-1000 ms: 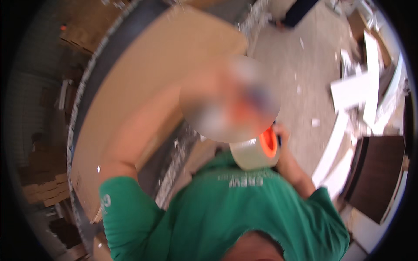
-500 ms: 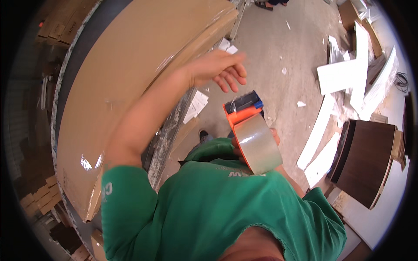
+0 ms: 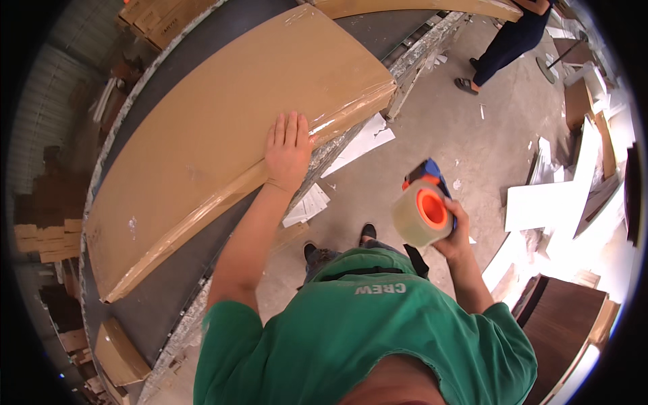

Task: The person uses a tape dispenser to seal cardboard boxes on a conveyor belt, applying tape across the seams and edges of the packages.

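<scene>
A long, flat cardboard box lies on the dark conveyor at my left, with shiny clear tape along its near edge. My left hand rests flat on top of the box near that edge, its fingers stretched out and holding nothing. Away from the box, at my right, my right hand grips a tape dispenser with an orange hub and blue parts. A wide roll of clear tape sits on it, facing the box side. Part of the dispenser's handle is hidden by my fingers.
The conveyor's metal side rail runs along my left. A smaller carton lies at its near end, another long box at its far end. A co-worker in dark trousers stands far right. White sheets and a dark brown panel lie right.
My left hand has come down from the air onto the box. The dispenser has moved right, away from my chest, and turned. The view has shifted, bringing a co-worker and another box in.
</scene>
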{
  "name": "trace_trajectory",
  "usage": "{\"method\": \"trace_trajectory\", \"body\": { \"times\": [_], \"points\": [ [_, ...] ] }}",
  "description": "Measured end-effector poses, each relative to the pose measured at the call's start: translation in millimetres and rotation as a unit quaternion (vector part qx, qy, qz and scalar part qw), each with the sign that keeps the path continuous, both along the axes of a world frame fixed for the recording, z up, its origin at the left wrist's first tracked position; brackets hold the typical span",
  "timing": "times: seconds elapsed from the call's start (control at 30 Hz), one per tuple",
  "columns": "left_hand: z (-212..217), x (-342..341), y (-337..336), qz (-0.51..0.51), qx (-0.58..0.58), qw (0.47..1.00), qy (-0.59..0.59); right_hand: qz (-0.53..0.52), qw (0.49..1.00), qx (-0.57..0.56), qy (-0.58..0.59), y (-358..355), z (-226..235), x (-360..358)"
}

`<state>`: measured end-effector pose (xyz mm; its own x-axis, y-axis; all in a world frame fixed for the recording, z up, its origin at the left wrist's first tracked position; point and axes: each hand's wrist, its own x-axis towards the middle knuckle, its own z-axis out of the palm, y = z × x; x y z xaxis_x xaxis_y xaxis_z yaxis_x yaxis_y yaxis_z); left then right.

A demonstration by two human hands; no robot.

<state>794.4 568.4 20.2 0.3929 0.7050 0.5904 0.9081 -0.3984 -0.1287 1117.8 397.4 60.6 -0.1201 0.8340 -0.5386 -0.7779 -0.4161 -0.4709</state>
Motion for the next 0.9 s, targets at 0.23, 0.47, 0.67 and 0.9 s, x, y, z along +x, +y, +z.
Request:
{"method": "trace_trajectory", "body": {
  "times": [0.23,0.47,0.67,0.9],
  "points": [
    [7,33,27,-0.057,0.045,0.997,-0.014,0.089,0.959,0.113,-0.246,117,37,16],
    [2,51,42,-0.080,0.056,0.993,-0.059,0.212,0.465,0.343,-0.788,277,175,-104],
    [-10,52,49,-0.075,0.069,0.991,-0.086,0.339,0.373,0.192,-0.842,197,81,-54],
    [64,111,93,-0.125,-0.177,0.976,0.013,0.378,0.337,0.150,-0.849,223,9,-47]
  ]
}}
